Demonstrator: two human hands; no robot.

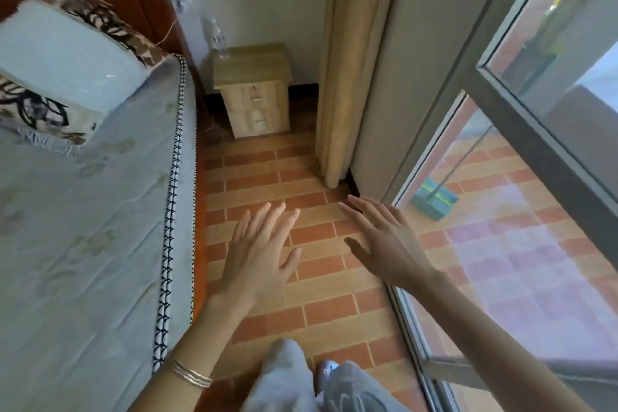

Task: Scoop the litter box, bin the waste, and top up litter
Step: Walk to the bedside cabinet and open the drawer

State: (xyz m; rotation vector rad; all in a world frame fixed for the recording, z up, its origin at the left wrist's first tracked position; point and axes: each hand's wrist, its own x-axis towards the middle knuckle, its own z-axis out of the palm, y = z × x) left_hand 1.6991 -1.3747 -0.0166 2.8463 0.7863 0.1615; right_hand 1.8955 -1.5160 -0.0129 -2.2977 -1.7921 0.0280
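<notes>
Looking down with both arms stretched out in front of us, going left to right. Far left is the bed with a pale grey-blue paw-print sheet (83, 227), and near its head end sit a plain pale-blue pillow (67, 57) and a brown-and-cream patterned blanket (30, 110), touching each other. The mattress edge has a black-and-white braided trim (172, 211) running along the floor side.

Next is the orange-and-tan brick-pattern tiled floor (267, 174). At its far edge, against the wall, stands a small light-wood nightstand with drawers (255, 94), and a clear plastic bottle (220, 40) stands upright at the back left corner of its top.

Our left hand (257, 261) hovers over the floor, palm down, fingers straight and spread wide, holding nothing. There are thin metal bangles (190, 375) on that wrist. Our grey trousers (284, 375) show at the near edge of the floor, with a pale shoe tip (326, 370) just beside them.

A beige curtain (337, 77) hangs down to the floor's far right corner. Our right hand (388, 241) is just below it, also flat, fingers straight and loosely spread, empty.

Along the right is a grey-framed glass door (535, 150), and through it we see a green-headed mop (434, 202) on the tiles outside.

Can't tell where the litter box is from this view.
</notes>
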